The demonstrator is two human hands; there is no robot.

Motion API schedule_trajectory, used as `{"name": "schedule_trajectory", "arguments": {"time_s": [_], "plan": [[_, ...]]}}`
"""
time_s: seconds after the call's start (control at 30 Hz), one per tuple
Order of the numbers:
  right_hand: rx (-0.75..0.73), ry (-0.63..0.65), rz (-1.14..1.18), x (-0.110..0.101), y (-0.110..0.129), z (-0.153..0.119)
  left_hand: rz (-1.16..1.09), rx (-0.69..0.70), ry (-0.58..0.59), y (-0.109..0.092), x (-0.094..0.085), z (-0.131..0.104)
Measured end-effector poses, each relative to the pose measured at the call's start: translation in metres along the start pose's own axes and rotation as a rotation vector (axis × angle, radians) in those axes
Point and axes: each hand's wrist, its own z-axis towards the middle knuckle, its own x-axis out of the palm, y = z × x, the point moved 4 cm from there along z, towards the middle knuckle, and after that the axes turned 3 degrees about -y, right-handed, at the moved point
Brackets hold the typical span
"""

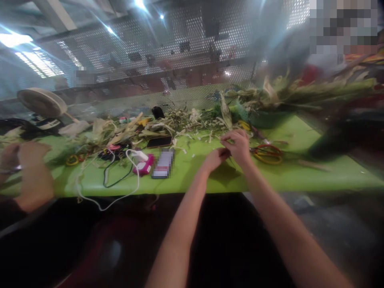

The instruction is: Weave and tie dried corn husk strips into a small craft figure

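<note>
My left hand (216,159) and my right hand (239,143) meet above the green tabletop (180,182), fingertips nearly together. Both have their fingers pinched closed; whatever lies between them is too small and blurred to name. Just right of my right hand lies a pair of scissors (268,154) with orange-red handles. Behind my hands stands an upright piece of pale green corn husk (225,110), amid a heap of husk scraps (192,118). A phone (163,163) with a lit screen rests to the left of my left hand.
A pink power adapter (143,165) with a white cable sits left of the phone. Another dark phone (159,141) lies behind it. At the far left are a co-worker's arms (34,172) and a fan (42,102). A green basket (264,116) of husks stands at the right.
</note>
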Motion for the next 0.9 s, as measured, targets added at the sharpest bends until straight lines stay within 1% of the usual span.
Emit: {"name": "schedule_trajectory", "arguments": {"time_s": [0.1, 0.17, 0.27, 0.33, 0.37, 0.4, 0.43, 0.5, 0.53, 0.57, 0.67, 0.8, 0.83, 0.9], "plan": [[0.022, -0.033, 0.009, -0.003, 0.003, 0.000, -0.060, 0.016, 0.025, -0.001, 0.004, -0.001], [0.009, -0.042, 0.016, -0.005, 0.006, 0.001, -0.136, -0.013, -0.005, 0.000, 0.003, -0.001], [-0.007, -0.101, 0.006, -0.009, 0.004, 0.003, -0.312, -0.096, -0.138, 0.002, -0.003, -0.001], [0.047, -0.158, 0.025, -0.011, -0.003, 0.004, -0.473, -0.140, -0.254, 0.003, -0.007, -0.001], [0.102, -0.158, 0.072, -0.009, -0.008, 0.004, -0.555, -0.155, -0.306, 0.003, -0.009, -0.002], [0.172, -0.126, 0.150, -0.005, -0.014, 0.004, -0.630, -0.168, -0.347, 0.002, -0.010, -0.002], [0.252, -0.062, 0.250, 0.001, -0.019, 0.003, -0.695, -0.178, -0.376, 0.002, -0.011, -0.002], [0.393, 0.081, 0.435, 0.013, -0.023, -0.001, -0.785, -0.191, -0.389, 0.000, -0.010, -0.002], [0.441, 0.124, 0.492, 0.018, -0.024, -0.003, -0.816, -0.189, -0.382, -0.002, -0.009, -0.002], [0.470, 0.136, 0.522, 0.019, -0.023, -0.004, -0.839, -0.182, -0.372, -0.002, -0.008, -0.001], [0.503, 0.090, 0.545, 0.018, -0.019, -0.005, -0.867, -0.167, -0.360, -0.001, -0.008, -0.001], [0.536, 0.016, 0.526, 0.014, -0.020, -0.003, -0.835, -0.172, -0.366, 0.001, -0.010, -0.002], [0.546, -0.012, 0.514, 0.014, -0.021, -0.003, -0.839, -0.179, -0.368, 0.001, -0.011, -0.002], [0.558, -0.038, 0.501, 0.014, -0.022, -0.003, -0.884, -0.252, -0.390, 0.003, -0.012, -0.003]]}}
